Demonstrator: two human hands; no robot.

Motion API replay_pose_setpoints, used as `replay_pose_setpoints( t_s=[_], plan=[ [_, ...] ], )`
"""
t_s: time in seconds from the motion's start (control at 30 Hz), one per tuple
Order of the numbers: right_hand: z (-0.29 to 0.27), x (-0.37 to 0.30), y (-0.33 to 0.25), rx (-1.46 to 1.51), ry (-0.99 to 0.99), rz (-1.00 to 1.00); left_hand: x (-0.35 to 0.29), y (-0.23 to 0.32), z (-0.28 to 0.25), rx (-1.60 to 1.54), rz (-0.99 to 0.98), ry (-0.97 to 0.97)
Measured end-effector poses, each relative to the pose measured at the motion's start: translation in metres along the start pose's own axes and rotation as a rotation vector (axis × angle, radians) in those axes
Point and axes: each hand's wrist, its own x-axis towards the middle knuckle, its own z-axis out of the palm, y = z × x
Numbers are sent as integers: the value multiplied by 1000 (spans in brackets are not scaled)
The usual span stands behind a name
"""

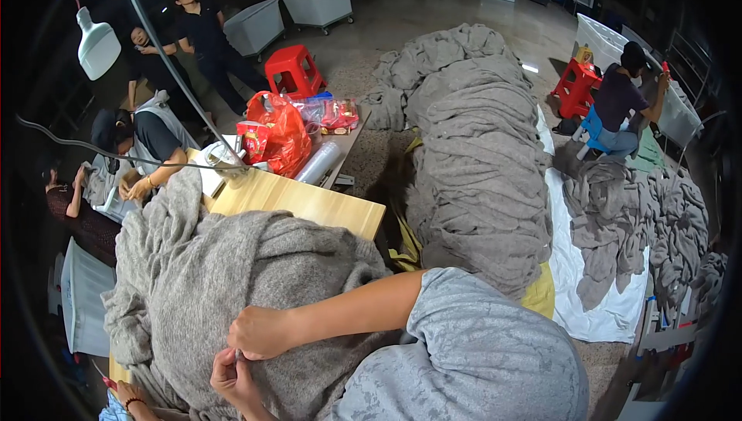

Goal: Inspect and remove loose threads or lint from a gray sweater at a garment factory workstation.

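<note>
Grey cloth (193,282) lies bunched beneath the hands (261,334), long axis unclear.

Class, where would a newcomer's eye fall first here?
First, on the long heap of rumpled grey-brown fabric, just right of centre. Next, on the bright red plastic bag beyond the pale wooden tabletop, left of centre. Below, the person's bare right hand and left hand meet over bunched grey knitted cloth.

Wooden table (317,203): overlaid by a bulky grey cloth (201,290), heaped in folds.
Side table (349,144): topped by a red bag (284,139) and clear roll (318,162).
Floor (363,8): occupied by stools (297,69), white bins (317,2) and a white sheet (614,320).
White sheet: partly covered by crumpled cloths (599,220).
</note>
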Motion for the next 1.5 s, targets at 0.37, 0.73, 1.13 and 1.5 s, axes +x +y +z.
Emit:
replay_pose_setpoints(
  t_s=[0.37,0.73,1.13,1.5],
  plan=[
    [4,9,-1,67,123,-50,4,14,11,200,22,165],
    [-6,20,11,307,-3,-112,9,31,1,362,-38,52],
    [-12,32,12,775,-323,389,10,12,-8,-228,-318,-81],
    [-6,29,8,851,-239,502,1,36,-8,121,-334,-13]
  ],
)
